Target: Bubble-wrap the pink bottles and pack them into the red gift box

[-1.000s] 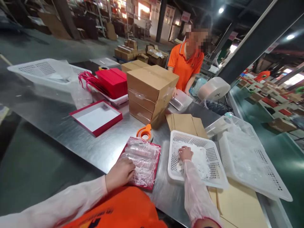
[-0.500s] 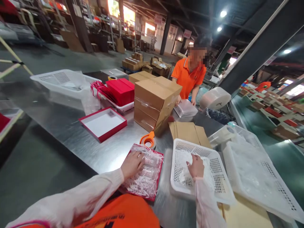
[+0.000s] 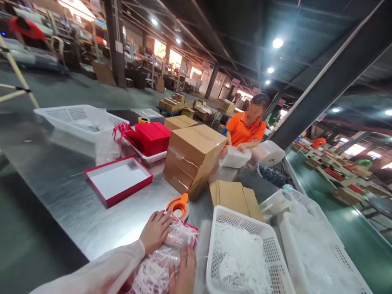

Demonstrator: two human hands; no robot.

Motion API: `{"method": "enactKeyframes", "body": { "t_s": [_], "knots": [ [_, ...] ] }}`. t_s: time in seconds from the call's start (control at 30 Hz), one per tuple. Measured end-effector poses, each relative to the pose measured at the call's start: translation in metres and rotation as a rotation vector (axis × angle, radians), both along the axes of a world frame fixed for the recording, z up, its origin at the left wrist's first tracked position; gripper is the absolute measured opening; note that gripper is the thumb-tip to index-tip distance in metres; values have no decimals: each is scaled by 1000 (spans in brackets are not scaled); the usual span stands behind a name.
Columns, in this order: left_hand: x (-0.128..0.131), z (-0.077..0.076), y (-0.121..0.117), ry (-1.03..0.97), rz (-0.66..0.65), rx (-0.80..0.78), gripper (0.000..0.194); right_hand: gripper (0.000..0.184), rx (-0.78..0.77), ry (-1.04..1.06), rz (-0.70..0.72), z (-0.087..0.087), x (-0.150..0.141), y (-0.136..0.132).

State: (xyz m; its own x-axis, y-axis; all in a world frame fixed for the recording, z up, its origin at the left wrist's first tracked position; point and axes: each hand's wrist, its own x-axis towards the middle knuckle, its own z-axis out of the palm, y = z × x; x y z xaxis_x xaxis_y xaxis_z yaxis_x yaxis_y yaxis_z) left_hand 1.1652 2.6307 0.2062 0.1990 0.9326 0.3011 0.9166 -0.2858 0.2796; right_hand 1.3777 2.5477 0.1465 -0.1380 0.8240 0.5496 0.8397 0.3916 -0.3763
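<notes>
My left hand (image 3: 155,230) lies flat, fingers spread, on the clear plastic and white paper shreds filling a red box (image 3: 180,240) at the table's near edge. My right hand (image 3: 183,271) rests on the same filling lower down, fingers stretched flat toward the camera. Just right of the box stands a white perforated basket (image 3: 269,249) holding more white paper shreds (image 3: 237,255). An orange tape dispenser (image 3: 179,205) sits just beyond the box.
A red open box lid (image 3: 118,179) lies left on the metal table (image 3: 61,192). Stacked cardboard boxes (image 3: 192,159), flat cardboard sheets (image 3: 234,196), red bags (image 3: 150,136), and white baskets (image 3: 321,245) surround them. A person in an orange shirt (image 3: 245,130) works across the table.
My right hand left the white basket and came onto the red box's filling. The view tilted upward, so the box now sits at the bottom edge.
</notes>
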Motion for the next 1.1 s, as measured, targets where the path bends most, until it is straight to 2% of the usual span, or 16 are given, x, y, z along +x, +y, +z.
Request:
{"method": "enactKeyframes", "body": {
  "t_s": [0.17, 0.33, 0.47, 0.53, 0.57, 0.63, 0.7, 0.77, 0.8, 0.87, 0.93, 1.03, 1.1],
  "knots": [
    [1, 5, 1, 28, 23, -21, 40, 49, -92, -11, 1, -3, 3, 0],
    [0, 8, 1, 28, 5, -67, 40, 52, -97, 35, 13, -3, 1, -1],
    [0, 10, -2, 5, 24, -63, 39, 50, -147, -2, -15, 11, -2, -5],
    [1, 15, -1, -3, 35, -115, 40, 56, -244, -94, -9, 32, -1, -6],
    [1, 20, -1, -1, 38, -157, 43, 61, -329, -164, 7, 48, -1, -5],
    [2, 30, 3, 14, 41, -266, 47, 72, -537, -317, 60, 90, 0, -1],
    [3, 40, 8, 26, 43, -361, 49, 70, -702, -403, 129, 138, -2, 4],
    [4, 48, 12, 32, 51, -417, 47, 61, -723, -423, 191, 180, -6, 8],
    [4, 50, 13, 31, 50, -428, 45, 57, -711, -418, 216, 195, -9, 10],
    [2, 51, 14, 22, 35, -420, 41, 49, -686, -405, 243, 211, -17, 11],
    [0, 50, 12, 21, 21, -377, 41, 41, -668, -386, 253, 209, -26, 12],
    [-3, 46, 7, 5, 44, -289, 43, 34, -590, -327, 261, 189, -39, 16],
    [-3, 47, 3, -123, 67, -265, 42, 32, -511, -275, 224, 175, -45, 21]
  ]
}}
